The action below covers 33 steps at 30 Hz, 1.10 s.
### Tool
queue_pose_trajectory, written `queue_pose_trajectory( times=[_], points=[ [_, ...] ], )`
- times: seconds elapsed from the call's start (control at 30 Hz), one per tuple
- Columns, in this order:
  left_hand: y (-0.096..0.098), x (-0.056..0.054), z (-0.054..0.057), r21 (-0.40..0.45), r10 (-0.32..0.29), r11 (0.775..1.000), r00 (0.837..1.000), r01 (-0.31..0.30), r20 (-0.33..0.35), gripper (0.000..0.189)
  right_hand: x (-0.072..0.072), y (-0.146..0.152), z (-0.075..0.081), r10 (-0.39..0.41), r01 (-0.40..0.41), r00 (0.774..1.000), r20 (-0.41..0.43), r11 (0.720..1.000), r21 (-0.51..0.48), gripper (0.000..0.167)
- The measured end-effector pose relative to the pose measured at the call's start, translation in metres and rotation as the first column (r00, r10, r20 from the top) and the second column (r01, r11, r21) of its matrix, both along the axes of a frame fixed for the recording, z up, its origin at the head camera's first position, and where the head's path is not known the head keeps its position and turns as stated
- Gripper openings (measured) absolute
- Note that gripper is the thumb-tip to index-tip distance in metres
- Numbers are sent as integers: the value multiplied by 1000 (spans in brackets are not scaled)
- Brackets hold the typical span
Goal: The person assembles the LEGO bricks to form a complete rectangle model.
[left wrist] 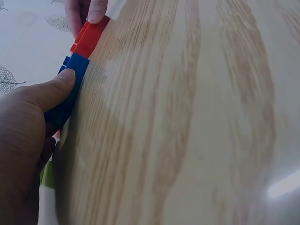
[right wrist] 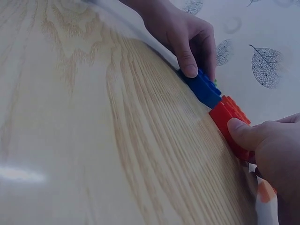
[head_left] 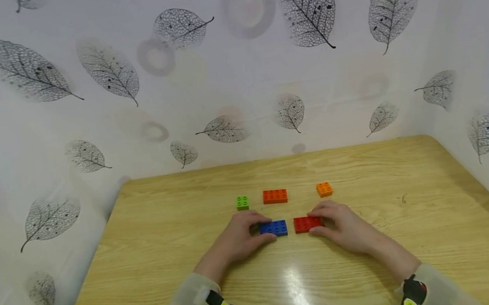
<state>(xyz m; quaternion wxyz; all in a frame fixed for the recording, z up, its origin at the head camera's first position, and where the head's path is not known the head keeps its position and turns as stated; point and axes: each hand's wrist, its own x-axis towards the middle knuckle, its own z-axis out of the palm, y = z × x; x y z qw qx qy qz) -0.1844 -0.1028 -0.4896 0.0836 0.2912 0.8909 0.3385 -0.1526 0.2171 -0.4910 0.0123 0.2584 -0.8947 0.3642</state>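
Near the middle of the table, my left hand pinches a blue toy brick between thumb and fingers at its left part. My right hand grips a red toy brick the same way from the right. Both bricks lie flat with studs up, end facing end, and a narrow gap parts them in the head view. In the left wrist view the left thumb presses the side of the blue brick. The right thumb lies along the side of the red brick in the right wrist view.
Behind the hands stand a small green brick, an orange-red brick and a small orange brick. The wooden table meets a leaf-printed cloth at its back and sides.
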Motion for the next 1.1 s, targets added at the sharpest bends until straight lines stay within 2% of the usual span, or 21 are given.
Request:
queue_pose_trajectory(
  times=[0.33,0.6,1.1],
  points=[
    [4,0,0,21,0,1000,1000,0,-4,46,-1,-4,2,-1,1,999,43,1000,5,39],
    [7,-1,-2,20,0,1000,1000,0,-15,46,-2,-7,1,15,-15,999,30,1000,4,38],
    [10,-2,-4,94,18,995,1000,-20,20,43,-3,-11,1,12,-12,999,36,1000,9,37]
  ],
)
